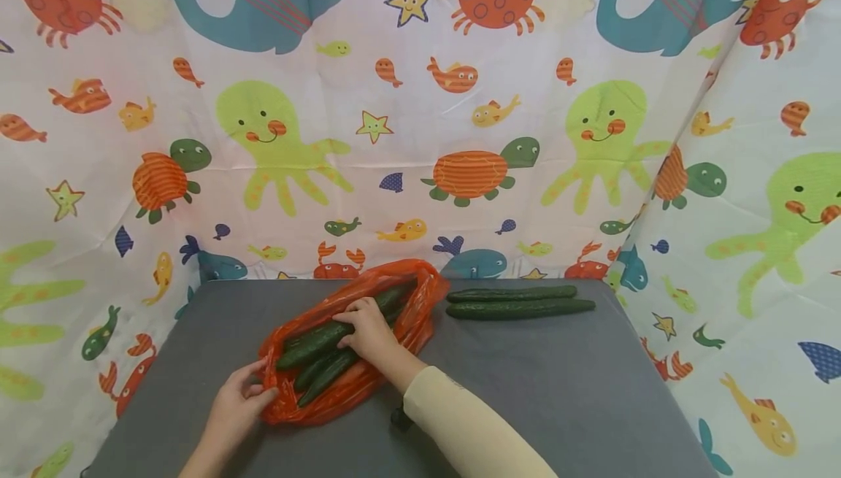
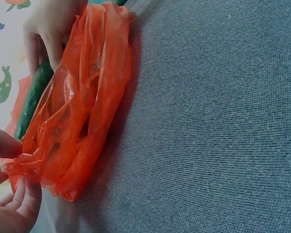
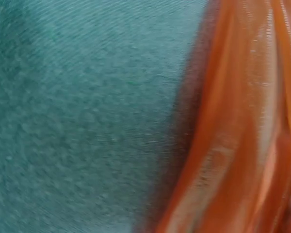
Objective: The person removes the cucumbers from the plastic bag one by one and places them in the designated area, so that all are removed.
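Observation:
An orange plastic bag [image 1: 420,325] lies on the grey table with its mouth spread, and several dark green cucumbers [image 1: 305,350] show inside. My left hand [image 1: 235,406] pinches the bag's near-left rim between thumb and fingers; the left wrist view shows the gathered plastic [image 2: 26,165] there. Reaching in over the bag, my right hand [image 1: 371,332] grips a cucumber [image 2: 36,92] from above. The right wrist view holds only the side of the bag [image 3: 233,145] and table cloth, with the hand itself out of sight.
Two cucumbers [image 1: 519,309] lie side by side at the back right of the grey table [image 1: 558,390]. A small black object [image 1: 399,418] sits beside the right sleeve [image 1: 466,419]. Curtains with sea animals [image 1: 407,193] enclose the back and sides.

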Tool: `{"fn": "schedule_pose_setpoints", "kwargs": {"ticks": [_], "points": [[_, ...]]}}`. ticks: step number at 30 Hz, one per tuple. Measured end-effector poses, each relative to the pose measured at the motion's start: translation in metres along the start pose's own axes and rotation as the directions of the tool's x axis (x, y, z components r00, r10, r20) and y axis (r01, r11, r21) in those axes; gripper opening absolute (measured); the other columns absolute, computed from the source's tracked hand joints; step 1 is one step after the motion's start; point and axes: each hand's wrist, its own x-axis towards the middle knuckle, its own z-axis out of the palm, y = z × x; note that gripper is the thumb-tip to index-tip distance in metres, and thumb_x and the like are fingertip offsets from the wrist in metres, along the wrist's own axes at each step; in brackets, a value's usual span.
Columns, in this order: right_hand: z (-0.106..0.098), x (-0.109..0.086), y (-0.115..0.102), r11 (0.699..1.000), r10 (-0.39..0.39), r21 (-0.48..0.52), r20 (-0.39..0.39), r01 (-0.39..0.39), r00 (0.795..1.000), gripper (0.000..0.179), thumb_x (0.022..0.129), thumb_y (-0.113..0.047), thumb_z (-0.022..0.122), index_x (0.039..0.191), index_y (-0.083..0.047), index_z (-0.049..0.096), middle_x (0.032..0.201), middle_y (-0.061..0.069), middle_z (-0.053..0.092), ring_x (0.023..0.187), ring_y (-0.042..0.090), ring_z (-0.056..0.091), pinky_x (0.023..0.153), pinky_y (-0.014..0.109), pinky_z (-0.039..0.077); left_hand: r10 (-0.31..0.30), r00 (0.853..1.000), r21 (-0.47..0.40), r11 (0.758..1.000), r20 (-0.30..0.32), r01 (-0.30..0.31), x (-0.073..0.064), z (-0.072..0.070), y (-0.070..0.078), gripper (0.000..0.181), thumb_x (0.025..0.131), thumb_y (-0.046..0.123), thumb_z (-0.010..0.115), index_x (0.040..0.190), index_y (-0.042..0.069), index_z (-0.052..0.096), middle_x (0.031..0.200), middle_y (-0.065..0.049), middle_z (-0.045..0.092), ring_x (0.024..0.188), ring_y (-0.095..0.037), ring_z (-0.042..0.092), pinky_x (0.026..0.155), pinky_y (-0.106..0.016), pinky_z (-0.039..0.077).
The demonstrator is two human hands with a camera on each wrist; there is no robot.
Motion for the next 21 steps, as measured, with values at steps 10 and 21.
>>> {"fn": "schedule_pose_setpoints", "kwargs": {"ticks": [10, 21], "points": [[-0.014, -0.009, -0.009, 0.996, -0.020, 0.085, -0.035, 0.022, 0.999, 0.052, 0.076, -0.027, 0.087, 0.126, -0.023, 0.074, 0.120, 0.000, 0.064, 0.122, 0.021, 0.051, 0.097, 0.031, 0.050, 0.000, 1.000, -0.004, 1.000, 0.017, 0.000, 0.001, -0.005, 0.001, 0.069, 0.092, 0.029, 0.073, 0.151, 0.008, 0.045, 0.157, -0.026, 0.031, 0.125, -0.044, 0.054, 0.079, -0.040, 0.057], [-0.037, -0.017, -0.033, 0.993, -0.075, 0.092, -0.059, 0.080, 0.995, 0.053, 0.076, -0.028, 0.087, 0.128, -0.022, 0.073, 0.122, 0.000, 0.063, 0.124, 0.021, 0.050, 0.101, 0.030, 0.048, 0.017, 1.000, 0.010, 1.000, 0.016, -0.017, 0.003, -0.004, 0.000, 0.070, 0.092, 0.030, 0.072, 0.149, 0.002, 0.044, 0.154, -0.028, 0.036, 0.128, -0.049, 0.051, 0.084, -0.045, 0.057]]}}
